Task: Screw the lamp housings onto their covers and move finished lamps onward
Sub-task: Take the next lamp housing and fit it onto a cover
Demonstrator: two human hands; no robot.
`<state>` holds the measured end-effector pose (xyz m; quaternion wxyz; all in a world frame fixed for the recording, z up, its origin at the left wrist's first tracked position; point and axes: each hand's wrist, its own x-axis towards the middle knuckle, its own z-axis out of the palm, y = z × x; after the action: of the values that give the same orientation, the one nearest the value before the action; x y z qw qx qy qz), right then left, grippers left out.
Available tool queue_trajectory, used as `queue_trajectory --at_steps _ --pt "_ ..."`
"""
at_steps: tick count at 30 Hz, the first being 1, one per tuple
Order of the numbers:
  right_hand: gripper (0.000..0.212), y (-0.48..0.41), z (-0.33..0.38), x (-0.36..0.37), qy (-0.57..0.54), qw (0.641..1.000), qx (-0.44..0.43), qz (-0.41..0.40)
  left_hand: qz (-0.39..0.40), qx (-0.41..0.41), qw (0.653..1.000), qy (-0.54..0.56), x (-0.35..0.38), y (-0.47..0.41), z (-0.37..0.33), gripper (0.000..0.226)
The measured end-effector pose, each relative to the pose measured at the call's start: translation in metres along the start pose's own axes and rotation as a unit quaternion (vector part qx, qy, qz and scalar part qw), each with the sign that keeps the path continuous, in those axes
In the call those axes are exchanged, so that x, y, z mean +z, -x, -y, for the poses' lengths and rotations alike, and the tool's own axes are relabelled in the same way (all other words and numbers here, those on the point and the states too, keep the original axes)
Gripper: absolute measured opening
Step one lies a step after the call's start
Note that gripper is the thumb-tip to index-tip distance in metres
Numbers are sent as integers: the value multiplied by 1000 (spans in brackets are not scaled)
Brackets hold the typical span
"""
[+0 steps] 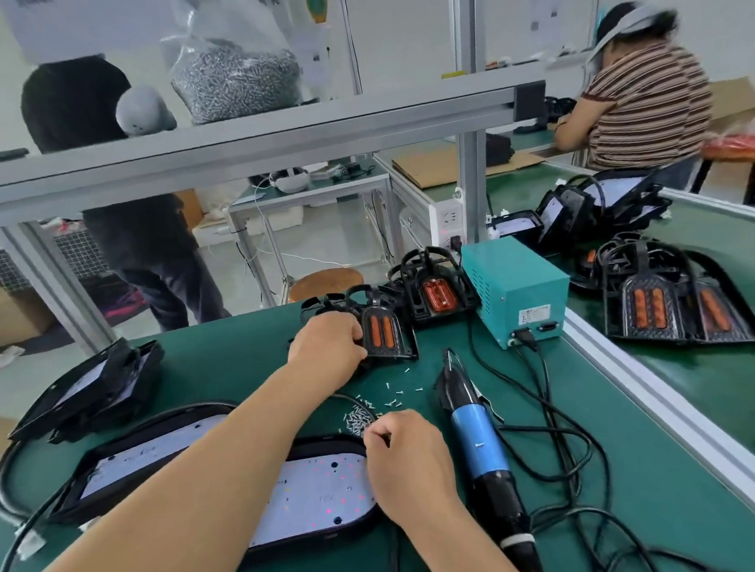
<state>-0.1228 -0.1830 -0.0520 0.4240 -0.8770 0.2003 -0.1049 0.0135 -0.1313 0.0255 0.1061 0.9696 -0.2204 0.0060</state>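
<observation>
Head view, looking down at a green workbench [220, 363]. The left hand [326, 347] reaches forward, its curled fingers gripping a black cover with two orange lenses [385, 332]. A second cover [434, 293] sits just beyond that hand to the right.

The right hand [405, 458] is nearer the body, fingertips bunched together at the edge of a loose pile of screws [358, 416]. Whether a screw is pinched between them cannot be made out.

Just left of the right hand lies an open lamp housing [309, 491], its white LED board showing and no cover on it. Another open housing [150, 453] lies left of the left forearm. An electric screwdriver [476, 439] lies unheld just right of the right hand.

Well to the right, past a rail, lamps that appear assembled [645, 307] rest on a green belt.

This lamp seems barely begun: the cover must still be seated, screws driven, and the lamp passed on. At least one more housing waits.
</observation>
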Motion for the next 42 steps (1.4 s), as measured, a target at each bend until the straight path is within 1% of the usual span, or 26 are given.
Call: queue_trajectory --at_steps 1,4,6,9,11,13,14,16,19,21,23,25,26,27,29,32,34,36,39,42 --pt "27 0 -1 0 -3 1000 0 -1 0 -11 1000 -13 6 -5 -2 8" --pt "24 1 -2 1 -13 1000 -2 -2 -5 -29 999 -19 20 -14 2 20" --pt "24 0 -2 0 -13 1000 -4 -1 -11 -19 1000 7 25 -16 7 18" --pt "24 0 -2 1 -16 1000 1 1 -15 -13 998 63 27 -17 16 14" --pt "24 0 -2 1 -17 1000 3 4 -38 -17 993 113 20 -14 24 13" --pt "25 -1 -3 1 -6 1000 2 7 -66 -19 983 170 10 -8 35 5" --pt "25 -1 -3 2 1 1000 2 7 -77 -24 977 198 5 -3 42 9" --pt "26 -1 -4 3 6 1000 6 6 -71 -38 963 257 -8 5 57 16" --pt "28 -1 -5 3 -8 1000 12 2 -40 -39 944 324 -31 19 80 10" --pt "29 -1 -5 3 -14 1000 8 2 -20 -18 921 389 -43 30 93 12" --pt "29 -1 -5 4 -12 1000 6 -2 16 -7 876 481 -51 42 107 8" --pt "31 0 -5 4 -10 1000 6 -6 53 -1 836 546 -55 55 122 15" --pt "32 0 -5 5 -10 1000 6 -7 66 0 822 566 -56 60 129 16" --pt "33 0 -5 5 -10 1000 6 -9 71 -3 811 581 -57 66 135 13" --pt "32 1 -4 5 -2 1000 8 -11 78 -9 794 602 -56 75 146 8" --pt "35 0 -4 5 -3 1000 8 -13 103 -36 793 599 -52 85 159 9" --pt "42 1 -5 5 -15 1000 7 -16 110 -63 778 615 -48 90 165 8" --pt "43 1 -5 5 -22 1000 6 -18 115 -96 769 622 -44 95 166 11" --pt "47 1 -5 5 -25 1000 3 -16 91 -138 796 583 -36 101 164 13" --pt "43 1 -6 5 -30 999 1 -12 29 -181 804 566 -27 104 159 9"
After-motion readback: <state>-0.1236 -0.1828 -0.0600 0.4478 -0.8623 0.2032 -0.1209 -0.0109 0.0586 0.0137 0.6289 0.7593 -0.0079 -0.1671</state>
